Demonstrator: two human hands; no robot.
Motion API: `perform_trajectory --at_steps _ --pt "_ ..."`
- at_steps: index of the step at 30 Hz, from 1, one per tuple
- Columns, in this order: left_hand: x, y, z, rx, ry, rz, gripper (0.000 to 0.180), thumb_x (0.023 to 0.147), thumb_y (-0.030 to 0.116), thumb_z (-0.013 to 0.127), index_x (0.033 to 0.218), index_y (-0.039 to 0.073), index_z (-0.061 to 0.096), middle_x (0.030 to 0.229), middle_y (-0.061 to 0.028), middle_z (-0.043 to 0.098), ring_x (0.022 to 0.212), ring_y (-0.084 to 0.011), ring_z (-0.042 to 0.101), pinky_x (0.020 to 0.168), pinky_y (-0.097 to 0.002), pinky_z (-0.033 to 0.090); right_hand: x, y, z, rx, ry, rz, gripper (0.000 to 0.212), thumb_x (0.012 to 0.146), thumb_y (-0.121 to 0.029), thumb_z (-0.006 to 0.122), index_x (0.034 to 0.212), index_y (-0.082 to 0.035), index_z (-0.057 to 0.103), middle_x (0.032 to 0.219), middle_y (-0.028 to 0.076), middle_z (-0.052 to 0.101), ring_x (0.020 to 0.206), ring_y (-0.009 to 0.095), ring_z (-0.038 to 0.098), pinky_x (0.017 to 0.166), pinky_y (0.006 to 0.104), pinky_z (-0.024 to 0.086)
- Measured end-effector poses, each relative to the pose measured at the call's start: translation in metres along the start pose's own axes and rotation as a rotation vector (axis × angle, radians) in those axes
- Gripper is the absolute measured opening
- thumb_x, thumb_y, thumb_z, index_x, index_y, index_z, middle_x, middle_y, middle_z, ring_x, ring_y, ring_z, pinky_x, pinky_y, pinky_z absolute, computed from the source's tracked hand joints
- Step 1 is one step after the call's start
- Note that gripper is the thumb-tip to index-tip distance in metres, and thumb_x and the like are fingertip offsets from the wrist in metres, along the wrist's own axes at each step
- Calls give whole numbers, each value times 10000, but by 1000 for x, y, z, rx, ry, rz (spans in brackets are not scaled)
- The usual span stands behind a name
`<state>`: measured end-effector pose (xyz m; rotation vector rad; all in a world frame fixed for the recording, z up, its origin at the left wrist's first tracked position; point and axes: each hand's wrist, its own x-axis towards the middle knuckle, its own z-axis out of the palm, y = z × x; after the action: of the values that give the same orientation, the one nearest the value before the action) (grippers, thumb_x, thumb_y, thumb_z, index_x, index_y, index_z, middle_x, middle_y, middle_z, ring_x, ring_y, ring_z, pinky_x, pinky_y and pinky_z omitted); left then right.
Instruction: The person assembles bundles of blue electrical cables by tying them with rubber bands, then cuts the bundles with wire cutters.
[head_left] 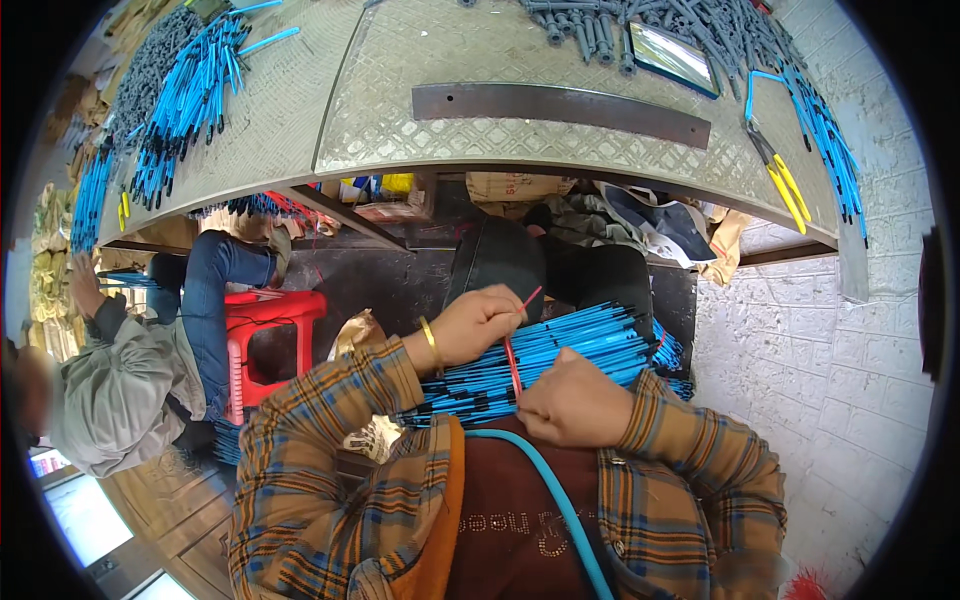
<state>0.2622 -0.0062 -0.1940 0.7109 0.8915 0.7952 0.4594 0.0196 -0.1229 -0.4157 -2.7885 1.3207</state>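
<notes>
Across my lap lies a thick bundle of thin blue rods [590,345] with black tips. A narrow red tie [511,362] runs over the bundle's middle. My left hand [478,325], a gold bangle at its wrist, pinches the tie at the bundle's far side, and one end sticks up past the fingers. On the near side, my right hand [578,402] is closed in a fist where the tie's lower end disappears. Its fingertips are partly hidden, but the tie leads into them.
Ahead stands a patterned table [380,130] holding a flat metal bar [560,112], yellow-handled pliers [785,185], a mirror [675,58], grey plastic parts [585,30] and blue rods [190,110]. At left, a person [130,385] sits near a red stool [270,320]. A white brick wall [790,400] rises at right.
</notes>
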Motion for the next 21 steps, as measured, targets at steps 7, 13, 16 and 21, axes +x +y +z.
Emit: perform_trajectory --at_steps 7,13,16,21 --pt "14 40 -38 1149 -441 73 211 860 206 523 799 22 608 840 -36 607 709 -97 521 629 -250 429 -6 -3 -1 -78 -95 -84 164 738 -181 573 594 -123 520 575 45 528 571 236 518 619 361 326" --pt "0 55 -5 71 -370 -396 275 890 264 501 819 24 614 939 -92 651 715 -106 605 536 -195 427 -6 0 2 -73 -180 -62 182 759 -212 563 609 -112 536 577 63 540 561 251 511 634 382 321" --pt "1 49 2 88 -393 -406 263 898 273 489 846 40 600 881 -89 654 681 -107 608 542 -199 448 -5 -3 -2 -108 -259 -54 191 772 -215 555 614 -109 540 575 59 536 572 248 510 632 376 318" --pt "3 53 4 122 -446 -409 266 912 295 467 874 54 573 843 -95 655 652 -129 619 568 -210 487 -5 7 1 -114 -156 -116 204 786 -224 567 626 -102 541 571 58 538 563 242 512 622 348 315"
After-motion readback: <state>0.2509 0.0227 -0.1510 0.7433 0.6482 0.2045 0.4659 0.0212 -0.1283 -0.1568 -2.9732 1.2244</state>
